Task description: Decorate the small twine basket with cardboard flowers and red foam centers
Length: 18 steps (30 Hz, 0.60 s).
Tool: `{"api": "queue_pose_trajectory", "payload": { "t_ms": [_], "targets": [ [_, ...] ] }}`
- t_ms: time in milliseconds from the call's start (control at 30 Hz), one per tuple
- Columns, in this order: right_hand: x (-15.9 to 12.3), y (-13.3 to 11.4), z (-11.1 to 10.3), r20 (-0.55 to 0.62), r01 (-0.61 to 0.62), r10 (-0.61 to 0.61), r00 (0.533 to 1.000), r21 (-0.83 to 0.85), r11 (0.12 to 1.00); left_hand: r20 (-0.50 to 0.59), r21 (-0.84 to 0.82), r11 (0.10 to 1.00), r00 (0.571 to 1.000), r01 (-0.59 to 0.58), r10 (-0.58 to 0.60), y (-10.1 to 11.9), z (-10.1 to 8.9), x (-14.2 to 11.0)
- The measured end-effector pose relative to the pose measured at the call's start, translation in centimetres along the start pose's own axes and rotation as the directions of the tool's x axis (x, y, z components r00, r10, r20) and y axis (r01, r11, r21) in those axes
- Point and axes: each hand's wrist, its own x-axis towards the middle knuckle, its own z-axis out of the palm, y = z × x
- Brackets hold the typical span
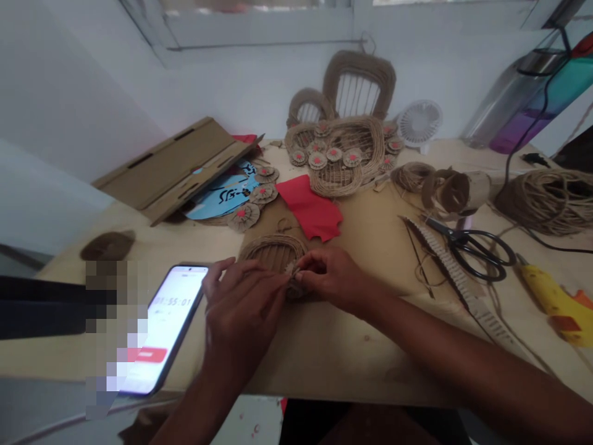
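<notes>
near centre, my right hand [336, 276] pinches what looks like a jute flower [293, 288] on the right edge of a twine frame [272, 250], wound and strung; fixing seems unfinished. my left hand [243, 303] rests alongside, grip unclear.

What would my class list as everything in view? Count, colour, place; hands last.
small twine frame: 1, brown, at both hands
red piece: 1, red, centre
flat sheet: 1, brown, centre
phone: 1, white screen, left
unclear item: 1, brown, left
cardboard: count unclear, brown, back left
printed sheet: count unclear, blue, beside cardboard
rosettes: many, brown and red, beyond hands
other twine frames: several, brown, back
fan: 1, white, back
bottles: 2, silver, purple, back right
twine bundles: at least 2, brown, right
scissors: 1 pair, black, right
pale strip: 1, whitish, beside scissors
glue gun: 1, yellow, right
table: 1, pale wood, beneath
left hand: 1, bare, frame's left
right hand: 1, bare, frame's right
</notes>
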Motion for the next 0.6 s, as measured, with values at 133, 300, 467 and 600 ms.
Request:
{"api": "queue_pose_trajectory", "payload": {
  "t_ms": [133, 300, 467, 600],
  "targets": [
    [0.0, 0.0, 0.0, -0.011, -0.054, 0.055, 0.998, 0.088, 0.995, 0.031, -0.084, 0.994, 0.997, 0.067, -0.065, 0.0, -0.2, 0.3],
    [-0.1, -0.5, -0.1, -0.033, -0.119, 0.126, 0.992, 0.157, 0.98, 0.096, -0.155, 0.984, 0.993, 0.089, -0.075, -0.2, -0.4, 0.3],
    [-0.2, -1.1, -0.3, -0.02, -0.171, 0.18, 0.983, 0.23, 0.958, 0.107, -0.165, 0.979, 0.989, 0.121, -0.104, -0.3, -0.2, 0.1],
    [-0.5, -1.4, -0.3, 0.012, -0.198, 0.204, 0.979, 0.298, 0.934, 0.088, -0.153, 0.967, 0.977, 0.204, -0.192, -0.3, -0.3, -0.1]
  ]
}}
